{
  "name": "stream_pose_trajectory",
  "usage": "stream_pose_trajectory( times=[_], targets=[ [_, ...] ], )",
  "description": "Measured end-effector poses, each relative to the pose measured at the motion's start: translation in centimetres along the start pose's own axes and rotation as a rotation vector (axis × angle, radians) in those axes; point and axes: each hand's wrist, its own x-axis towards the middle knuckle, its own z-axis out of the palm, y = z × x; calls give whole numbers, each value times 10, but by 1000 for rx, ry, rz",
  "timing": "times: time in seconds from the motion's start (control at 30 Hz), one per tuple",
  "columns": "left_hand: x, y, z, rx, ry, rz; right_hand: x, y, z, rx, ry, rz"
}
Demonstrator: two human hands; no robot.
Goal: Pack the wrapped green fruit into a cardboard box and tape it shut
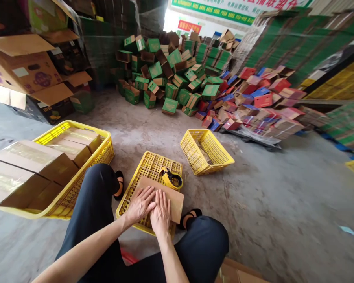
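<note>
Between my knees, a small cardboard box [176, 199] lies on an upturned yellow plastic crate [150, 167]. My left hand [140, 205] rests flat on the cardboard, fingers stretched out. Beside it my right hand [161, 214] also lies flat on the same surface, its fingers pointing away from me and the two thumbs touching. Just beyond the cardboard sits a yellow tape dispenser [171, 179] with a dark ring-shaped part, apart from both hands. Much of the cardboard's top is hidden under my hands.
At left, a yellow crate [106, 147] holds several taped cardboard boxes [32, 157]. Ahead stands a smaller yellow basket [206, 153]. Farther off are heaps of green boxes [169, 106] and red and blue boxes [262, 100]. Large open cartons [26, 67] stand at the upper left.
</note>
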Motion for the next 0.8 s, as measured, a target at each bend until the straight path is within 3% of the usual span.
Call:
stream_pose_trajectory(
  times=[0.2, 0.3, 0.4, 0.5, 0.57, 0.73, 0.8],
  targets=[
    [-1, -9, -3, 114, 29, -35, -3, -2, -14, -10, -80, 93],
    [-2, -22, -6, 104, 35, -108, -5, 13, -23, -31, -89, 207],
    [-4, -34, -9, 53, 79, -233, -7, 36, -30, -36, -92, 414],
    [-3, -30, -6, 15, 116, -265, -9, 48, -28, -30, -56, 520],
    [1, -16, -1, 1, 98, -206, -10, 45, -21, -20, -21, 441],
    [24, 30, 15, -46, -36, -43, 0, 22, 1, 43, -31, 64],
    [31, 34, 16, -61, -63, -19, 9, 24, 1, 47, -40, 30]
  ],
)
